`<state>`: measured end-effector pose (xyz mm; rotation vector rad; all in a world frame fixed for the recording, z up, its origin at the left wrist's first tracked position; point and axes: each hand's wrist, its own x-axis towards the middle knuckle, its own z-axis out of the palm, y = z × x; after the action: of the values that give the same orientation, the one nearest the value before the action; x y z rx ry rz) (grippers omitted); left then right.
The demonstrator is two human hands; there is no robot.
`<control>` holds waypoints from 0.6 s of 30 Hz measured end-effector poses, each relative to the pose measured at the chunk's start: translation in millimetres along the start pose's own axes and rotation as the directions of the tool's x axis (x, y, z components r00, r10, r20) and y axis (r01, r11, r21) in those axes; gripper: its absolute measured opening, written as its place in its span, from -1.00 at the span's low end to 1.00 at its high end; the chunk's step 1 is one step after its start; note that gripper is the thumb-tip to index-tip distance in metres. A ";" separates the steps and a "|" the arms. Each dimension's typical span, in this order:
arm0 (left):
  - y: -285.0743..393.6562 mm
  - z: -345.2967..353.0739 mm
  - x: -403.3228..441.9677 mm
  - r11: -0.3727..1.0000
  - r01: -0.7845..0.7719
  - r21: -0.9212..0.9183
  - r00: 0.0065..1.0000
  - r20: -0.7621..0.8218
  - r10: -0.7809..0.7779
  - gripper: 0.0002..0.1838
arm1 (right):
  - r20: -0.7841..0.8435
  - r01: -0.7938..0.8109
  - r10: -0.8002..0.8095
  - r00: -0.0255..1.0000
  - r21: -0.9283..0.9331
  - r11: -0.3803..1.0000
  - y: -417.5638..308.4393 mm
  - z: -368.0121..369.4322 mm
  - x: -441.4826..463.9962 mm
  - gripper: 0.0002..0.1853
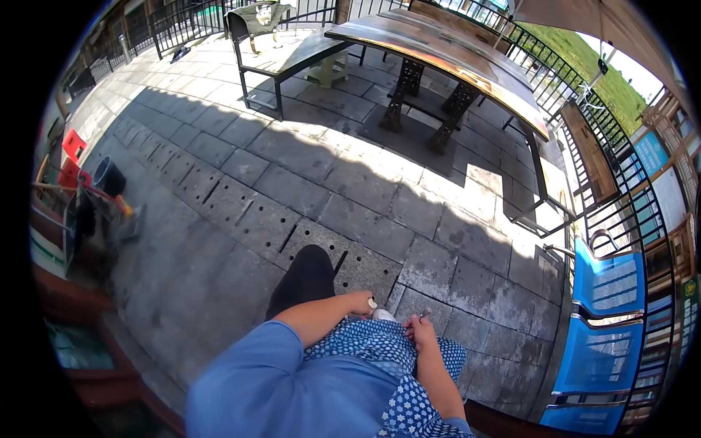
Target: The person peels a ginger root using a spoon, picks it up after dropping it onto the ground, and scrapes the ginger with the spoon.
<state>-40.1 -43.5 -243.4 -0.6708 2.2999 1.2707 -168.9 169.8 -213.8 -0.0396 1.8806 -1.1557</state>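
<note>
Toward six o'clock, a pale round item [372,303] shows at the person's left hand [357,303], too small to identify; one cannot tell whether the curled fingers grip it. The left forearm points to two o'clock. The right hand [420,331], toward five, pinches a slim grey item [426,314], its shape unclear, forearm pointing to eleven. At nine, a dark bucket's [109,179] contents are indistinct.

One head-worn view, facing forward and down, left hand [359,303], right hand [421,332] near.
</note>
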 end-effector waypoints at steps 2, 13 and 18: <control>-0.1 -0.3 0.2 1.000 -0.006 0.002 1.000 0.006 0.006 -0.43 | 0.001 0.001 -0.001 1.000 0.006 1.000 -0.6 0.6 -0.4 -0.71; 4.9 -4.6 -5.2 1.000 0.009 -0.019 1.000 0.008 -0.009 -0.42 | -0.004 -0.032 0.032 0.999 -0.079 0.996 -2.7 -0.4 1.4 -0.73; 1.6 -1.8 -2.7 1.000 -0.003 -0.006 1.000 0.009 0.003 -0.46 | -0.018 -0.014 0.013 1.000 -0.049 0.999 -2.2 1.6 -1.0 -0.71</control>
<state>-39.1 -43.8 -239.9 -0.6619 2.2915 1.2796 -168.1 167.8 -211.8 -0.0446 1.9223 -1.1037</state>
